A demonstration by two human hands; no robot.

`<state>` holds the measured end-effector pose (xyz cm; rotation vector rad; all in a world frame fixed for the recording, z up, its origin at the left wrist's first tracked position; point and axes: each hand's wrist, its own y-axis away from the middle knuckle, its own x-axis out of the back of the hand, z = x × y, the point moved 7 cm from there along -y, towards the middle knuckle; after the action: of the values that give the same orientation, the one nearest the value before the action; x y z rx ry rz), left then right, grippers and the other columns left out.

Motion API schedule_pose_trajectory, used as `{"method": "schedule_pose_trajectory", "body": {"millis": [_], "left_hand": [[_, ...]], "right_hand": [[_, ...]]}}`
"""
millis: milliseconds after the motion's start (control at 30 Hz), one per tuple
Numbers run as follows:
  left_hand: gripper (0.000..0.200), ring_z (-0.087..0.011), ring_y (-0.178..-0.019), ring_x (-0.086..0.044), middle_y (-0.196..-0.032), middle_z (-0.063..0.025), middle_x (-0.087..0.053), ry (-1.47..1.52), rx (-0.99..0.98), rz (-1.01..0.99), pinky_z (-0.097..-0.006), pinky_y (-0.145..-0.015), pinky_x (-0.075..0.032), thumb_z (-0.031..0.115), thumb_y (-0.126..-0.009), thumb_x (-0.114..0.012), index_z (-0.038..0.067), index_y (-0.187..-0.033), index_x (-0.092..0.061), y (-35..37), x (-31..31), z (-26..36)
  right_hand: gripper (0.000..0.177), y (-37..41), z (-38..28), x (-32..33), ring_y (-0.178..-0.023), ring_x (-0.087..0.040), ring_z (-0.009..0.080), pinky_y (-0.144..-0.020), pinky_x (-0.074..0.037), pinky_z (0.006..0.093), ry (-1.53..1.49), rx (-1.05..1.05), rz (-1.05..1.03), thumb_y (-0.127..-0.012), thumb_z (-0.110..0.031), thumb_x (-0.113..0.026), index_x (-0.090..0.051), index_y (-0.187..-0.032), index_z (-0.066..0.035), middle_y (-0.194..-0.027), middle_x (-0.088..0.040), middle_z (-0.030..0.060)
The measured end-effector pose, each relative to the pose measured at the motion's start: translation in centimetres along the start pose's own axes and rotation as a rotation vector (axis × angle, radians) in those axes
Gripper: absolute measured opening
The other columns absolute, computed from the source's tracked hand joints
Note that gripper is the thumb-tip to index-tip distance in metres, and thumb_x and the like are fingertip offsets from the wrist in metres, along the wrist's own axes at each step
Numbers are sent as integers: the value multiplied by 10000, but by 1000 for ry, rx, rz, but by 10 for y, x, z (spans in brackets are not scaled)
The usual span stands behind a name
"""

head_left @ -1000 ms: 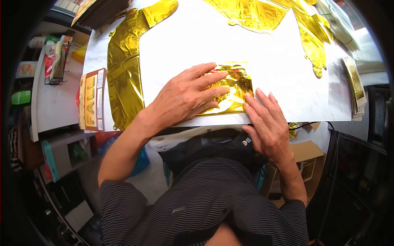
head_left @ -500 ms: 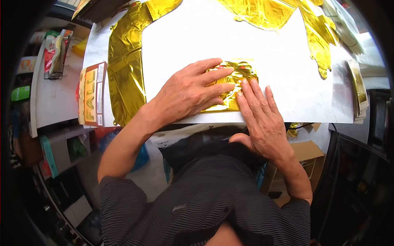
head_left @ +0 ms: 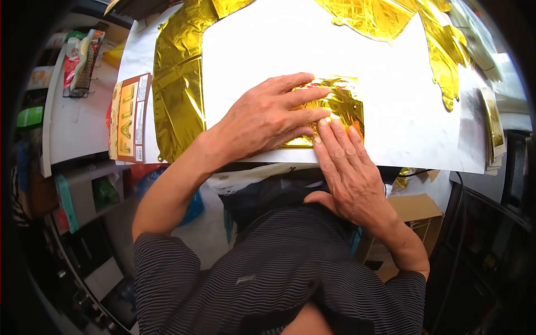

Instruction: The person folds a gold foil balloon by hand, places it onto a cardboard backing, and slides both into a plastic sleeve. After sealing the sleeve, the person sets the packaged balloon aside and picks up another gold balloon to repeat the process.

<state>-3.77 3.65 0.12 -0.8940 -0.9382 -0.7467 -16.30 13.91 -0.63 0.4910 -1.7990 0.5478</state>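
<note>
Inward from the right edge of the folded gold foil (head_left: 345, 99), our right hand (head_left: 352, 181) has slid, its fingers flat and nearly together. Our left hand (head_left: 265, 120) presses flat, fingers slightly apart, over the foil's left side. Beneath our hands, its near edge runs left to right; partly covered, its long axis we cannot tell

So the head cam looks forward and down from above the wearer's striped shirt (head_left: 273, 268), down at 6 o'clock. Pretty close-in, kinda fisheye, with the white tabletop (head_left: 268, 50) up at 12.
</note>
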Motion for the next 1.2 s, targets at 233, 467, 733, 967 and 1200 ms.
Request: {"method": "schedule_pose_trajectory", "body": {"millis": [233, 467, 733, 967, 1200], "left_hand": [[472, -325, -1460, -478, -1541, -52, -559, 20, -38, -130, -452, -1178, -467, 184, -896, -753, 125, -1359, -677, -3, 7, -4], [596, -305, -1512, -417, -1580, -53, -522, 157, -3, -244, -431, -1200, -460, 91, -848, -785, 167, -1422, -643, 0, 12, -15], [585, -315, -1519, -407, -1578, -59, -524, 170, -48, -216, -443, -1200, -452, 99, -843, -792, 155, -1407, -647, 0, 10, -17], [457, -365, -1476, -449, -1517, -135, -566, 183, -105, -182, -462, -1200, -422, 157, -886, -757, 71, -1326, -670, -2, 14, -13], [508, -333, -1511, -412, -1575, -73, -523, 140, -86, -191, -453, -1205, -442, 130, -879, -766, 117, -1376, -659, 3, 8, -18]], "right_hand": [[939, 1, 2, -1, -1513, -383, 436, -1248, -301, 544, -7, 42, -11, -870, -620, -645, -484, -1463, 91, -1599, -423, 275], [947, 0, 3, 1, -1506, -393, 437, -1241, -313, 552, -38, 45, 3, -857, -618, -664, -486, -1462, 88, -1587, -438, 269], [910, 0, 4, 2, -1509, -388, 438, -1234, -321, 564, -76, 26, 2, -845, -562, -713, -491, -1461, 70, -1592, -433, 263], [878, -10, -14, 6, -1528, -362, 428, -1244, -294, 574, -31, 39, 10, -832, -537, -734, -502, -1470, 20, -1613, -416, 240], [916, -22, -27, -12, -1530, -355, 409, -1241, -285, 588, -51, -32, 21, -752, -489, -815, -521, -1496, -42, -1623, -409, 220]]}}
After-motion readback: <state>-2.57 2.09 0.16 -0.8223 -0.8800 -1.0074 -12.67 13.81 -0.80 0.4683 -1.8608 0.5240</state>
